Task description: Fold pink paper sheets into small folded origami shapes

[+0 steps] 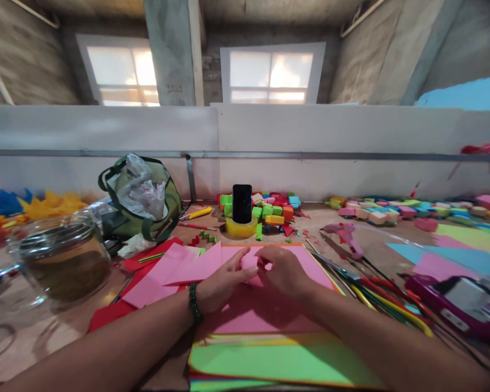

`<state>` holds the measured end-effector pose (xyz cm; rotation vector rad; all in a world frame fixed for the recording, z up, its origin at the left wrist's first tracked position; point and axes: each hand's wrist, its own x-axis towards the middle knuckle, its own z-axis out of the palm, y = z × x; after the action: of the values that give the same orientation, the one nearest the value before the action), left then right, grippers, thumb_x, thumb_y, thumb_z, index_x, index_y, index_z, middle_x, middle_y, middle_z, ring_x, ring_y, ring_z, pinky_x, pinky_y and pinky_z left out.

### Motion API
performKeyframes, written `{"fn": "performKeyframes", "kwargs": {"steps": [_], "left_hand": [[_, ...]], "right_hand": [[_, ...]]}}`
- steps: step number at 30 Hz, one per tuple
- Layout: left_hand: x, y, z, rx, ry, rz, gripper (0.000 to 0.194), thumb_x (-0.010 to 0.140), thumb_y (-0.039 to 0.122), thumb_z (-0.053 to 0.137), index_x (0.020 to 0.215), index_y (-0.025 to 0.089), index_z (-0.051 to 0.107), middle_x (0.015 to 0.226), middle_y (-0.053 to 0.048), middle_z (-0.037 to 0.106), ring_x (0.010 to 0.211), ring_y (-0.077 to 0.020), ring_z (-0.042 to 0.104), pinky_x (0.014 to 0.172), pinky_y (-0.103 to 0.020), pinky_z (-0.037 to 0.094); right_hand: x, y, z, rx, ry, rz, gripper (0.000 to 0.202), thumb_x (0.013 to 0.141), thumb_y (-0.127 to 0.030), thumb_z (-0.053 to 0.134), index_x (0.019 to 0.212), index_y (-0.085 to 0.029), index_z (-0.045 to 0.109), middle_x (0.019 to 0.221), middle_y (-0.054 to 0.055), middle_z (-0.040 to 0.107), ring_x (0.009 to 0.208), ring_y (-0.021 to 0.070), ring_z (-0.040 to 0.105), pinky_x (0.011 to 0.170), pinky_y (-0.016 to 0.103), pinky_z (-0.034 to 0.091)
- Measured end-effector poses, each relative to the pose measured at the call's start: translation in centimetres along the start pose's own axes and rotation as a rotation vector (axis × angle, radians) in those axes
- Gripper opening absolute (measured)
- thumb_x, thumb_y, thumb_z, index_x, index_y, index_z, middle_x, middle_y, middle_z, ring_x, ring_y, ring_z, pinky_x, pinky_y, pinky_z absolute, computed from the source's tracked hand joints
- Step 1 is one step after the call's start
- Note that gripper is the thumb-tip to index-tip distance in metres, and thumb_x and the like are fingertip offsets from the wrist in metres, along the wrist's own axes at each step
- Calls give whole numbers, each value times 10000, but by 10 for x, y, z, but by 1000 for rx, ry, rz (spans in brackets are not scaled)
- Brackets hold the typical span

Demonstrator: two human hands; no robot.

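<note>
My left hand, with a dark bead bracelet on its wrist, lies low over pink paper. Its fingers are stretched out, thumb and forefinger apart. Close beside it, the curled fingers of my right hand pinch what looks like a small pink piece of paper; the fingertips partly hide it. Under both hands is a stack of coloured sheets, with a green sheet showing at the near edge. Loose pink pieces overlap red paper left of my left hand.
A phone stands in a roll of yellow tape before folded paper blocks. Scissors and a pink glue gun with its cord lie right. A glass jar and a green bag stand left.
</note>
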<state>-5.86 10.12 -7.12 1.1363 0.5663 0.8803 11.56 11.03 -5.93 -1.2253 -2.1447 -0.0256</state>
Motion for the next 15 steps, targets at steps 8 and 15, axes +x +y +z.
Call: {"fn": "performKeyframes", "kwargs": {"steps": [8,15], "left_hand": [[0,3,2,-74,6,-9,632,786,304,708,1346,172,447,1170,-114,614,1052,-208,591,970,-339,392],[-1,6,8,33,-127,80,515,827,378,645,1281,162,532,1284,-128,560,1191,-274,511,1003,-392,389]], "right_hand": [[2,-1,-4,189,121,-183,210,719,-25,559,728,-193,686,731,24,655,685,146,587,625,246,430],[-2,-1,2,246,129,-185,273,706,-33,541,871,-192,690,800,40,686,725,162,593,663,267,432]]}}
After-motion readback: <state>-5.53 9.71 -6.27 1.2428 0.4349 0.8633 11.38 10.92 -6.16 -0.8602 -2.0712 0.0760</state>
